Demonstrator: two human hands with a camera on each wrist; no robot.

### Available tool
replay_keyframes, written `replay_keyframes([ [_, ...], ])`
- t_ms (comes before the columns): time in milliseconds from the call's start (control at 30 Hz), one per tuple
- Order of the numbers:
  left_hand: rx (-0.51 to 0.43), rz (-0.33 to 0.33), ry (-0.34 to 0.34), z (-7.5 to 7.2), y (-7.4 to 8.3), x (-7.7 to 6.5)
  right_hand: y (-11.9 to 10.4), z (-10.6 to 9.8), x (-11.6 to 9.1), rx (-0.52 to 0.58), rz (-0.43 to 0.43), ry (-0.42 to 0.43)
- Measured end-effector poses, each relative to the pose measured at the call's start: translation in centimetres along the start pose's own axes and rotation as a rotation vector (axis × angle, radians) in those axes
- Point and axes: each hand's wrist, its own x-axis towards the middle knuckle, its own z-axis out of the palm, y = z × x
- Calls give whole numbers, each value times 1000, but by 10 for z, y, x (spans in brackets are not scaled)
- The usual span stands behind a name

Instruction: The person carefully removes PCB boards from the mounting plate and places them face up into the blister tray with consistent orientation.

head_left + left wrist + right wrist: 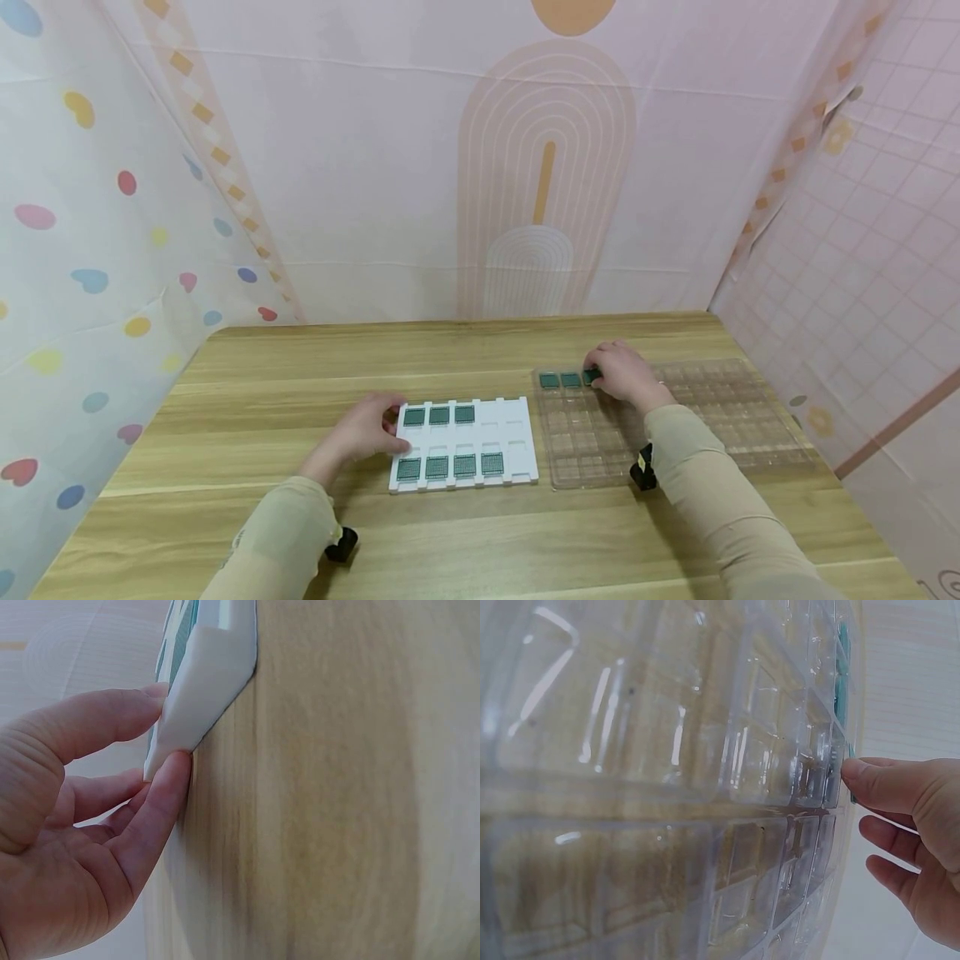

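My left hand (365, 429) holds the left end of a white tray (495, 435), thumb on its upper side and fingers at the edge, as the left wrist view shows. Green square chips sit in it: three in the back row, several in the front row (451, 467). To the right lies a clear plastic tray (567, 423) with many square pockets. At its back row my right hand (624, 372) pinches a green chip (590, 376) between thumb and finger. Two more chips (560, 380) lie in pockets just left of it.
Both trays lie on a wood-grain table (465, 542), side by side with a narrow gap. The clear tray runs on to the right beneath my right forearm. Patterned cloth (360, 167) hangs behind and on both sides. A black wrist camera (342, 545) sits under the left sleeve.
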Motion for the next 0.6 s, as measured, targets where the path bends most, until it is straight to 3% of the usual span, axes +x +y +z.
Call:
replay_keyframes([
  [600, 9, 19, 1, 0, -1, 1, 1, 0, 0, 8, -10, -4],
])
